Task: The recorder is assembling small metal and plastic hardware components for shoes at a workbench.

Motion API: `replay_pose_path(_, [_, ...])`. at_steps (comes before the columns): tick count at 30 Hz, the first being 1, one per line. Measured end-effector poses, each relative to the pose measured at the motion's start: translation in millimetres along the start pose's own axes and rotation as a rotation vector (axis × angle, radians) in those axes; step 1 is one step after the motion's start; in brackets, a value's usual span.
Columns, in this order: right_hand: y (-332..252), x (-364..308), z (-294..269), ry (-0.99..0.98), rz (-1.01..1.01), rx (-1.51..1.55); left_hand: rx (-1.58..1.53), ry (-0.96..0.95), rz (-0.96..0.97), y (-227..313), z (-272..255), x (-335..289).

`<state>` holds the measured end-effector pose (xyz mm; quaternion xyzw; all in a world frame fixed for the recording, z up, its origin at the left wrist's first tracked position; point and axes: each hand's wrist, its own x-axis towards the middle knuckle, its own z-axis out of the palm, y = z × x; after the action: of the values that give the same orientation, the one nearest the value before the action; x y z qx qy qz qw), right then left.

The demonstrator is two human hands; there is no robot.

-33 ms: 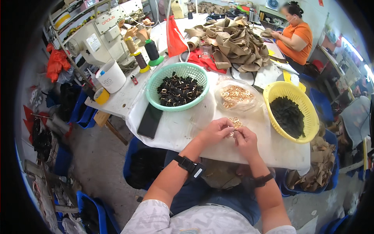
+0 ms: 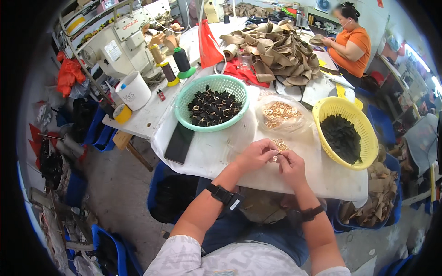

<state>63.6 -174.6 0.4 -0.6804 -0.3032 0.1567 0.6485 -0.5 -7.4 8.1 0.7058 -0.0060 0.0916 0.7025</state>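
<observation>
Left hand (image 2: 254,155) and right hand (image 2: 293,166) close together over desk (image 2: 299,174), fingers pinched narrow on dark bit (image 2: 280,155): tiny, mostly hidden, can't tell exact shape. Buckles (image 2: 280,144) loose just beyond: shiny gold, open frames, metal-looking. More in crinkly clear bag (image 2: 301,124). Yellow basket (image 2: 369,138): slotted plastic, matte black scraps (image 2: 340,138). Green basket (image 2: 180,114): black pieces (image 2: 214,108), gold frames showing.
</observation>
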Motion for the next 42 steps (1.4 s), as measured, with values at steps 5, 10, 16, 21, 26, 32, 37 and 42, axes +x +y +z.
replay_pose_path(5, [12.2, 2.5, -0.9, 0.104, 0.003, 0.140, 0.314, 0.398, 0.177, 44.1, -36.3, 0.0])
replay_pose_path(10, [15.9, 3.7, -1.9, 0.075, -0.037, 0.054, 0.690, 0.802, 0.223, 66.3, -122.5, 8.4])
replay_pose_path(16, [13.6, 4.6, 0.1, 0.097, -0.098, -0.028, 1.295, 0.898, 0.402, 60.4, -147.9, 9.9])
replay_pose_path(21, [8.4, 1.2, -6.2, 0.144, -0.183, -0.107, 0.954, 0.636, 0.576, 62.8, -58.8, 8.3])
replay_pose_path(26, [2.1, -0.2, -8.0, 0.147, -0.329, -0.217, 0.824, 0.317, 0.261, 15.1, -8.8, -8.3])
replay_pose_path(32, [2.9, 0.4, -5.6, 0.172, -0.351, -0.255, 0.875, 0.346, 0.231, -12.2, -3.3, -4.7])
replay_pose_path(37, [6.1, -1.9, -2.1, 0.145, -0.271, -0.219, 0.772, 0.296, 0.171, -3.3, -12.7, -23.2])
replay_pose_path(42, [7.3, -0.4, -3.0, 0.134, -0.284, -0.198, 1.350, 0.643, 0.220, -5.8, -59.6, -70.2])
